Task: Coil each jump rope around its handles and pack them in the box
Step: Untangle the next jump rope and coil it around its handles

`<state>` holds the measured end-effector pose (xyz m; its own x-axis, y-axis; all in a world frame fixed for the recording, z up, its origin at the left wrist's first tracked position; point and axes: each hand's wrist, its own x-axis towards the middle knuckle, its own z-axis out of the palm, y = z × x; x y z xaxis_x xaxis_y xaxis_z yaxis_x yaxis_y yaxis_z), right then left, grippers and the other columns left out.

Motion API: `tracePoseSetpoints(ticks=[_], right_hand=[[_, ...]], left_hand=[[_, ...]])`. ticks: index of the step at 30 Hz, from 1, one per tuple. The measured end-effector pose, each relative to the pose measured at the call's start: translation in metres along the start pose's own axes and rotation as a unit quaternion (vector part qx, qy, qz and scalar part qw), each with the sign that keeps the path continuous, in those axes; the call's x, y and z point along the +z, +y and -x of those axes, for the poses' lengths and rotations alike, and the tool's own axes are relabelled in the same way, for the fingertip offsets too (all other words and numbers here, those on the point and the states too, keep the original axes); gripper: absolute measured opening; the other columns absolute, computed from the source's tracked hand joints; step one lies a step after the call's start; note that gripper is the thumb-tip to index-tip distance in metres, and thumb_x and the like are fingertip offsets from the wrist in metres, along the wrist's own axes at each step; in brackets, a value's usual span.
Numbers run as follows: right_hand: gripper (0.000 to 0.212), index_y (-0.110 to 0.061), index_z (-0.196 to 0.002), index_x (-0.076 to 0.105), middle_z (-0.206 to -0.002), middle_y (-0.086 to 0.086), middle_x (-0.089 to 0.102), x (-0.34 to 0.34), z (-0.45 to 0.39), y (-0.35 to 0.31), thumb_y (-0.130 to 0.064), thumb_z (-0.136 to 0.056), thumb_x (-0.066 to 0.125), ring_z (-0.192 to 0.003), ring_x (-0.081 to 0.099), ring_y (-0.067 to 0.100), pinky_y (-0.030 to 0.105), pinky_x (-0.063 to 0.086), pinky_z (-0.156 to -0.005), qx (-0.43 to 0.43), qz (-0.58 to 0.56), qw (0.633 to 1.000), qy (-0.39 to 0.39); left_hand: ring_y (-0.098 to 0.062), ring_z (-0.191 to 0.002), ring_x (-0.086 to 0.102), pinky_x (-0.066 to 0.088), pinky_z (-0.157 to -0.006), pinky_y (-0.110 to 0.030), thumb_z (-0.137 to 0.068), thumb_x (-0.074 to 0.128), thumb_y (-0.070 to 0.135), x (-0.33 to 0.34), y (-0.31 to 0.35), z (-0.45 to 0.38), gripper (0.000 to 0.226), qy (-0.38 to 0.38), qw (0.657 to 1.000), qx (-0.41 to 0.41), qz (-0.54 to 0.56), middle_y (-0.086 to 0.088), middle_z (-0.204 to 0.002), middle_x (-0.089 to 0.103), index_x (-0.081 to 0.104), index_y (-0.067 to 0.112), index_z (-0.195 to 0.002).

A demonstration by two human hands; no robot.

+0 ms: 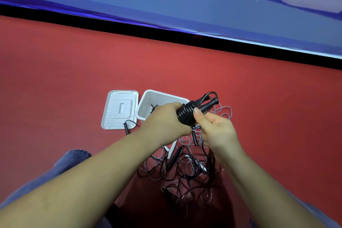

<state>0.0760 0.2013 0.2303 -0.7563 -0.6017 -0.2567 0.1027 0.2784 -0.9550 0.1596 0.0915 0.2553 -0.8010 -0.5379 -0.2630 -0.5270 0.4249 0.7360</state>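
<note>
Left hand [166,120] clamps the handles [205,104], right hand [212,126] pinches the black rope [185,114] beside it; recommend laying remaining turns tight against that grip before boxing.

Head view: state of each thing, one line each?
White plastic box: open, some rope inside.
White lid: off, flat on red floor, left of box.
Black jump rope: coiled round its paired handles, held above box.
Left hand: grips coiled rope.
Right hand: pinches coil.
Loose ropes: tangled on floor.
</note>
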Motion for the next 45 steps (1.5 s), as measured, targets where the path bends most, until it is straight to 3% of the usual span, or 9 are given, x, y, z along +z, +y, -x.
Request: tracePoseSetpoints(ticks=[9, 16, 21, 26, 29, 34, 37, 42, 45], right_hand=[[0.023, -0.018, -0.09, 0.07, -0.041, -0.011, 0.029, -0.035, -0.007, -0.01, -0.026, -0.095, 0.049, -0.04, 0.025, 0.004, 0.021, 0.022, -0.044, -0.042, 0.22, 0.967, -0.124], [0.008, -0.03, -0.083, 0.065, -0.048, -0.024, 0.05, -0.034, -0.002, -0.023, -0.035, -0.087, 0.06, -0.049, 0.044, -0.001, 0.015, 0.029, -0.049, -0.121, 0.402, 0.904, -0.081], [0.019, -0.027, -0.103, 0.07, -0.094, -0.009, 0.069, -0.037, 0.003, -0.03, -0.034, -0.089, 0.058, -0.093, 0.059, 0.013, 0.029, 0.043, -0.079, -0.177, 0.455, 0.87, -0.068], [0.019, -0.028, -0.082, 0.071, -0.08, -0.006, 0.059, -0.049, -0.011, -0.018, -0.043, -0.084, 0.06, -0.081, 0.056, 0.016, 0.038, 0.046, -0.079, -0.159, 0.411, 0.894, -0.075], [0.043, -0.012, -0.066, 0.057, -0.061, 0.001, 0.041, -0.055, -0.015, -0.011, -0.048, -0.088, 0.055, -0.056, 0.038, 0.015, 0.032, 0.031, -0.057, -0.042, 0.386, 0.913, -0.123], [0.057, 0.001, -0.067, 0.055, -0.069, 0.012, 0.038, -0.057, -0.017, -0.005, -0.052, -0.087, 0.055, -0.055, 0.024, 0.019, 0.023, 0.019, -0.044, 0.093, 0.206, 0.952, -0.206], [0.041, -0.013, -0.061, 0.059, -0.055, 0.014, 0.049, -0.053, -0.015, -0.008, -0.047, -0.084, 0.056, -0.04, 0.031, 0.012, 0.018, 0.017, -0.034, 0.146, 0.12, 0.961, -0.204], [0.031, -0.01, -0.072, 0.051, -0.046, -0.001, 0.046, -0.036, -0.014, -0.006, -0.002, -0.095, 0.032, -0.031, 0.03, 0.002, 0.012, 0.012, -0.031, 0.214, -0.11, 0.962, -0.132], [0.028, -0.012, -0.073, 0.05, -0.047, -0.003, 0.045, -0.025, -0.014, -0.004, -0.008, -0.096, 0.036, -0.032, 0.025, 0.003, 0.014, 0.013, -0.033, 0.17, -0.11, 0.974, -0.1]], left_hand=[[-0.007, -0.039, 0.048, 0.041, -0.046, -0.017, -0.068, 0.072, 0.011, -0.035, -0.028, -0.031, 0.021, 0.061, 0.996, -0.062, 0.005, 0.004, -0.054, 0.054, 0.056, 0.023, -0.072], [-0.022, -0.072, 0.057, 0.048, -0.067, -0.027, -0.07, 0.071, 0.017, -0.011, -0.028, -0.036, 0.024, -0.002, 0.989, -0.077, -0.127, 0.005, -0.069, 0.054, 0.056, 0.022, -0.087], [-0.018, -0.056, 0.052, 0.043, -0.053, -0.021, -0.07, 0.07, 0.014, 0.002, -0.024, -0.027, 0.026, -0.143, 0.969, -0.057, -0.194, 0.001, -0.064, 0.053, 0.061, 0.017, -0.094], [-0.005, -0.045, 0.044, 0.033, -0.042, -0.018, -0.068, 0.069, 0.01, 0.001, -0.015, -0.016, 0.026, -0.23, 0.949, 0.074, -0.203, 0.006, -0.055, 0.048, 0.047, 0.024, -0.067], [-0.001, -0.053, 0.045, 0.028, -0.045, -0.014, -0.07, 0.068, 0.016, -0.003, -0.008, -0.008, 0.031, -0.201, 0.936, 0.141, -0.251, 0.01, -0.058, 0.048, 0.041, 0.03, -0.064], [-0.014, -0.073, 0.049, 0.028, -0.058, -0.026, -0.077, 0.061, 0.025, -0.008, -0.008, 0.001, 0.018, -0.107, 0.914, 0.231, -0.315, 0.007, -0.075, 0.057, 0.045, 0.03, -0.082], [-0.007, -0.062, 0.045, 0.03, -0.056, -0.023, -0.076, 0.063, 0.025, -0.009, -0.011, 0.001, 0.015, -0.098, 0.932, 0.224, -0.267, 0.011, -0.066, 0.051, 0.055, 0.029, -0.087], [-0.007, -0.05, 0.045, 0.038, -0.053, -0.023, -0.068, 0.07, 0.013, -0.007, -0.013, -0.002, 0.023, -0.075, 0.983, 0.153, -0.075, 0.005, -0.058, 0.052, 0.05, 0.023, -0.068], [-0.007, -0.046, 0.041, 0.035, -0.048, -0.022, -0.066, 0.072, 0.006, -0.005, -0.012, -0.005, 0.022, -0.061, 0.993, 0.094, 0.02, 0.006, -0.055, 0.047, 0.054, 0.018, -0.069]])
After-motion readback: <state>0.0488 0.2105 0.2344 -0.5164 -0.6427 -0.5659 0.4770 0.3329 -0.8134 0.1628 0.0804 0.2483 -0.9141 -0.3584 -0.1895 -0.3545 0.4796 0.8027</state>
